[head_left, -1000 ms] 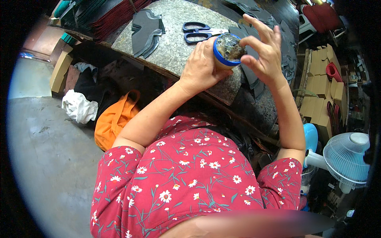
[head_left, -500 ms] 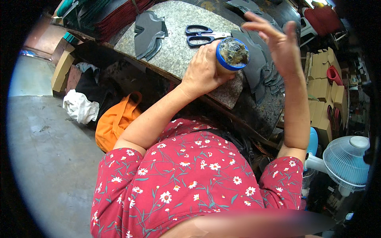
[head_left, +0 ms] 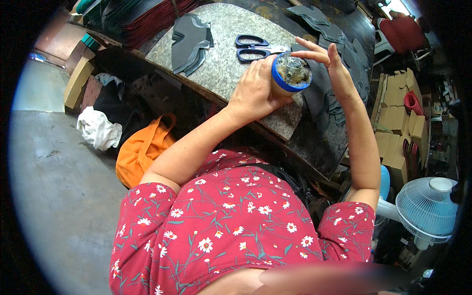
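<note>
My left hand point(head_left: 253, 93) is wrapped round a jar point(head_left: 293, 73) with a blue rim, tilted so that its top faces me. Dull grey and brownish matter with clear, crinkled bits shows inside the rim; I cannot tell what it is. Fingers stretched out, my right hand point(head_left: 335, 69) is at the far right side of the jar, its fingertips over or against the rim. Just beyond the left hand lie scissors point(head_left: 253, 47) with dark blue handles on a speckled grey slab point(head_left: 223, 30). A small stack of dark grey cut sheets point(head_left: 189, 45) lies left of them.
More dark grey cut pieces point(head_left: 322, 24) spread over the dark table on the right. Bundles of dark red strands point(head_left: 152, 23) lie at the far left. An orange bag point(head_left: 142, 150) and white cloth point(head_left: 98, 129) are below the table's left edge; a fan point(head_left: 427, 209) stands at the right.
My right hand has come down and left, from raised beside the jar to its rim. The left hand still holds the jar, which has barely shifted. The view has moved slightly.
</note>
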Motion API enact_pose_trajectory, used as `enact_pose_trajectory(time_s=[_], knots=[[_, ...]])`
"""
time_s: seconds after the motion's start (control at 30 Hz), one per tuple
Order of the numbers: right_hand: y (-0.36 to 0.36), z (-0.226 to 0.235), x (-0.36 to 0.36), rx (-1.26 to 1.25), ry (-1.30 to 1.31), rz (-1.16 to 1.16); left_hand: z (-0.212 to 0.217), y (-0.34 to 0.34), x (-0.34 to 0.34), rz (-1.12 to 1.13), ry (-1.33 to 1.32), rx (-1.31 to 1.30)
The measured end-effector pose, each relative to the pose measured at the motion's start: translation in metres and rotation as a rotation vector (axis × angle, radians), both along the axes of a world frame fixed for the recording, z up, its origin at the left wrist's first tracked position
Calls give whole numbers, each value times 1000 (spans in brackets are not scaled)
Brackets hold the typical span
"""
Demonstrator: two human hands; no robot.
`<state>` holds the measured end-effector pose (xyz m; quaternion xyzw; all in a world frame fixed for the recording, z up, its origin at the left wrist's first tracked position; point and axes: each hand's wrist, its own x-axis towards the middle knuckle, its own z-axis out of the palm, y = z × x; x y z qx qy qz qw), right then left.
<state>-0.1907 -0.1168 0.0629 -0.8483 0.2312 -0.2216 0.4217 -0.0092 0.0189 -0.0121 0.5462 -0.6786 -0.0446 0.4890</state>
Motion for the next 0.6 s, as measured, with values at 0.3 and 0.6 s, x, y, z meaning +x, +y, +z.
enact_pose_trajectory(time_s=[0.3, 0.6], knots=[[-2, 42, 11, -1031, 457, -362, 1, 4, -2, 1, 38, -11], [71, 20, 20, -956, 320, -153, 2, 6, -7, -16, 88, -61]])
